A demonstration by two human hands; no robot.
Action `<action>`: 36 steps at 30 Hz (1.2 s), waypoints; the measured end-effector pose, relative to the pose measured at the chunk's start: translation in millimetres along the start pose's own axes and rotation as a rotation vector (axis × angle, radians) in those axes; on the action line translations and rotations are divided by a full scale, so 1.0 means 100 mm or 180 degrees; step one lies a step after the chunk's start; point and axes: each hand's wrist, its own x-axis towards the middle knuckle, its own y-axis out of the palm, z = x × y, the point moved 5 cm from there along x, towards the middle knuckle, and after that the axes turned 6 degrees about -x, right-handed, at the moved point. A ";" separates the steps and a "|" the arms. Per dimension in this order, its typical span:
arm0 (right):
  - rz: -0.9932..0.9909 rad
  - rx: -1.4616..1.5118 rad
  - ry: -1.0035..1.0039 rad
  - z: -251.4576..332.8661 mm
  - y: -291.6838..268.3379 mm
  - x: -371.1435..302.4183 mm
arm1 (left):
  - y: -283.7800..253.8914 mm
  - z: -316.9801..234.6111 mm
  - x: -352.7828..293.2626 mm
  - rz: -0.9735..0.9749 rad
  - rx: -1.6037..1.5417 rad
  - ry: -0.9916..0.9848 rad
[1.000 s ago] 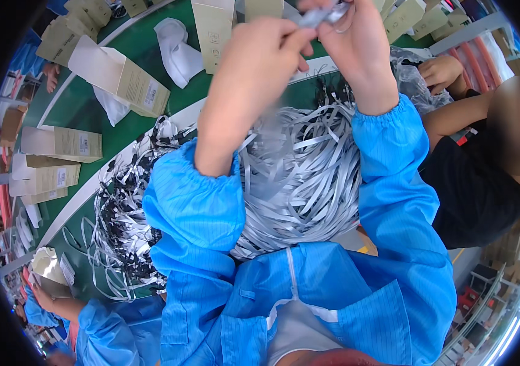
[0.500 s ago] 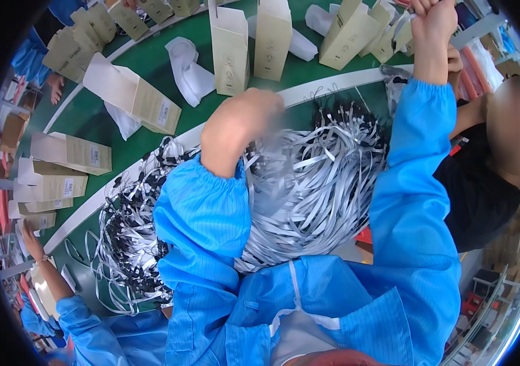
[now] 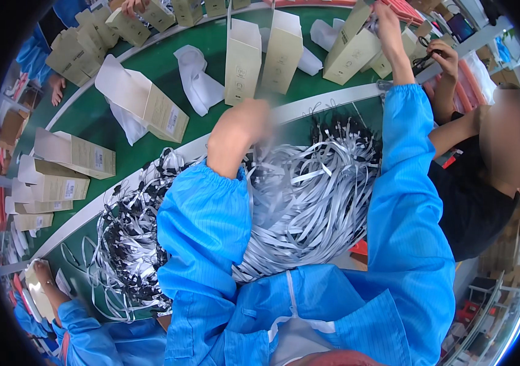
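Note:
My left hand [image 3: 240, 130] hovers over the near edge of the belt, beside a heap of grey-white flat lanyards [image 3: 309, 207] with black ends. Its fingers are smeared by motion, so any grip is hidden. At the far right, my right hand [image 3: 389, 32] reaches out with bent, closed fingers beside the open top of a beige box [image 3: 348, 60]; what they hold is too small to make out. Two upright beige boxes with raised flaps, one left [image 3: 243, 70] and one right [image 3: 282, 55], stand just beyond my left hand.
White wrapped bundles [image 3: 199, 79] lie between boxes on the green belt [image 3: 150, 67]. More open boxes [image 3: 83, 152] line its left side. A second lanyard pile [image 3: 129, 244] lies left of my arm. At right, a co-worker's hand [image 3: 446, 58] holds black-handled scissors; another co-worker's hand [image 3: 42, 271] is lower left.
My right hand has come left, beside an open box. My left hand has shifted slightly left and down. The nearby boxes have slid slightly right. Scissors now show in the right-hand co-worker's grip.

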 end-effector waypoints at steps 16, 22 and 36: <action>0.0330 0.0570 -0.0789 0.62 0.03 -0.35 | -0.58 -0.61 -0.57 -0.1261 0.0007 0.1501; -0.0373 -0.0854 -0.0854 1.62 -0.29 -0.78 | -0.73 -0.68 -0.78 -0.1704 0.0131 0.1531; 0.5222 0.1226 0.0462 2.72 1.92 -2.77 | -1.16 -0.91 -1.70 -0.4164 -0.2060 0.2847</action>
